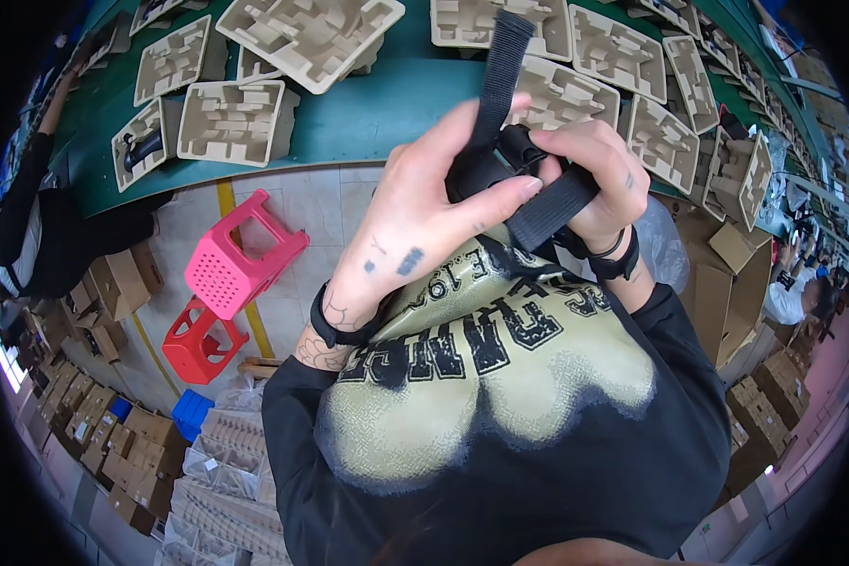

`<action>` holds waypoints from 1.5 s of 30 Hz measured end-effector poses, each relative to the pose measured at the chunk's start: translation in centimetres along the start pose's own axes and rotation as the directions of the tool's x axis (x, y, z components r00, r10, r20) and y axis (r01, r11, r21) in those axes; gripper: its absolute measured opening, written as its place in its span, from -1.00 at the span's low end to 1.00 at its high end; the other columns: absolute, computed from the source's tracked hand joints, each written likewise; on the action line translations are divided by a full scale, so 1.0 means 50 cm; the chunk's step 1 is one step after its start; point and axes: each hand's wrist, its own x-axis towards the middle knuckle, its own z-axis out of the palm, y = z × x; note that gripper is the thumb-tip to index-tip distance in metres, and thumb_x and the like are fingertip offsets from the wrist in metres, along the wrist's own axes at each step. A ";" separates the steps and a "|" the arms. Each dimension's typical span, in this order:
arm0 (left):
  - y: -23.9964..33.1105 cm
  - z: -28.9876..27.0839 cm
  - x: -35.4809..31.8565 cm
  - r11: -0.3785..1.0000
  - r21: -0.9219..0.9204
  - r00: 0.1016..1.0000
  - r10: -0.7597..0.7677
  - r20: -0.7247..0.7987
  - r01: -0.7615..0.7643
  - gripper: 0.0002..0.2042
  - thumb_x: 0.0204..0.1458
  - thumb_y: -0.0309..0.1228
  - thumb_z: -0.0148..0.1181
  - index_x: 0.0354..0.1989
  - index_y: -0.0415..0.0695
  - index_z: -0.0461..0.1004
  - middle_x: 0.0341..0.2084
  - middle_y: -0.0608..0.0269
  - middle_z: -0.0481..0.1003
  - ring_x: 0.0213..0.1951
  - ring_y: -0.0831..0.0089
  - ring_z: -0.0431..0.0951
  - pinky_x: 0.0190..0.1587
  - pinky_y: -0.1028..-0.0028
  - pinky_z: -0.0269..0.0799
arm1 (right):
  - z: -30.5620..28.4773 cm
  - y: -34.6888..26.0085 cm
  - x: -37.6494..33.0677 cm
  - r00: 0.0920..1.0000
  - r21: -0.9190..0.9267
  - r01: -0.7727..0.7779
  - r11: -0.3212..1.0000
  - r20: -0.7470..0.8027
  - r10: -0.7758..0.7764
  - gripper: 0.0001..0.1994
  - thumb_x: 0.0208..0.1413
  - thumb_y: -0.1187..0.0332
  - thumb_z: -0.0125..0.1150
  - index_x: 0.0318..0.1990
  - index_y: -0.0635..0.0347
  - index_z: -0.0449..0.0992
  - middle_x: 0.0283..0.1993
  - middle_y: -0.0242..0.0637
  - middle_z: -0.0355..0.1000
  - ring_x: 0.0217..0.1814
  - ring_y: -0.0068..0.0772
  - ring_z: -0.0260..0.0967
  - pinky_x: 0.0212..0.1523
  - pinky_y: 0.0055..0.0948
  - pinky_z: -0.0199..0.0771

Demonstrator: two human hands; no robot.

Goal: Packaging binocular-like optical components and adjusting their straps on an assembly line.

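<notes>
Between my two hands, in front of my chest, is a black webbing strap (505, 80) with a black plastic fitting (519, 148) in its middle. One end of the strap stands up past my left hand (434, 179); another flat length (554, 209) hangs down toward my shirt. My left hand is closed on the strap, its thumb lying just below the fitting. My right hand (599, 174) pinches the fitting from the other side, thumb on top, with the strap passing beneath the fingers. Part of the fitting is hidden by my fingers.
Several beige moulded pulp trays (236, 123) lie on the green table (368, 108) ahead; one holds a black part (143, 148). Pink (231, 269) and red (198, 344) plastic stools stand at left. Cardboard boxes (726, 292) are at right. Another person (38, 217) is at the far left.
</notes>
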 end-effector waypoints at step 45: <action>-0.047 -0.034 -0.010 0.926 -0.172 0.922 -0.284 0.264 0.335 -0.72 0.26 -0.26 -0.08 -0.26 -0.26 0.40 -0.59 0.31 0.46 -0.66 0.75 0.21 -0.64 0.73 0.07 | -0.055 -0.067 -0.059 0.340 0.366 -0.919 0.146 0.549 0.763 -0.86 0.21 0.40 0.11 -0.35 0.30 0.43 -0.50 -0.64 0.28 -0.45 -0.85 0.06 -0.45 -0.76 0.06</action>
